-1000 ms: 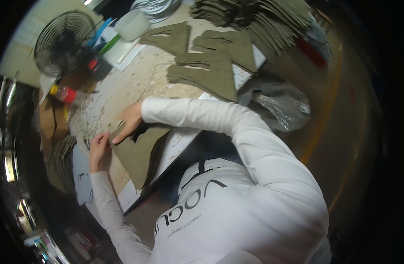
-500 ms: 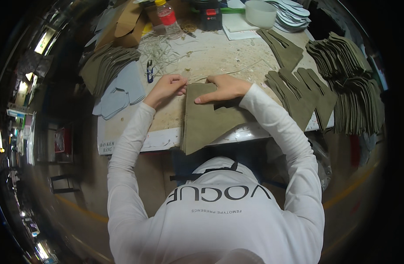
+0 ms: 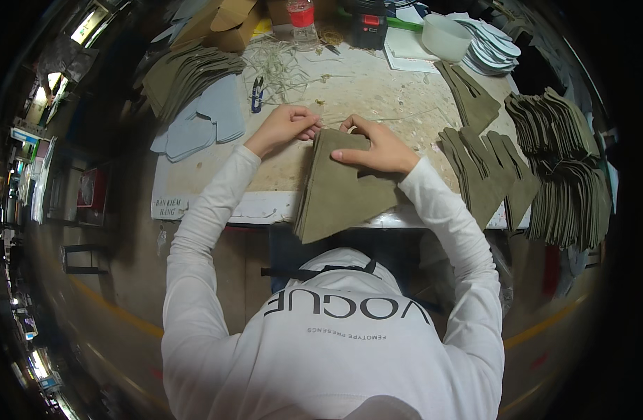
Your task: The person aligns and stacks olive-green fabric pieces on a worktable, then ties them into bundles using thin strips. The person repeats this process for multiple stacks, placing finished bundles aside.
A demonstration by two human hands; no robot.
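A stack of olive-green cut fabric pieces (image 3: 342,199) lies at the table's front edge, its lower corner jutting past the edge toward me. My right hand (image 3: 383,145) grips the stack from the right, thumb flat on the top piece and fingers over the far side. Beside the stack's far left corner, my left hand (image 3: 291,127) is closed in a pinch. What its fingertips hold, if anything, is too small to make out. Left of that hand lie blue-handled thread snips (image 3: 257,95) and a tangle of pale strips (image 3: 279,73).
Grey-white cut pieces (image 3: 195,129) and an olive pile (image 3: 188,77) lie at left. More olive pieces (image 3: 479,168) and tall stacks (image 3: 566,189) stand at right. Along the back are a cardboard box (image 3: 230,24), a bottle (image 3: 304,28), and a whitish bowl (image 3: 446,38).
The whole view has shifted a little. The fabric stack is slightly more tilted, and its left edge shows more layers. Both hands keep nearly the same pose around it.
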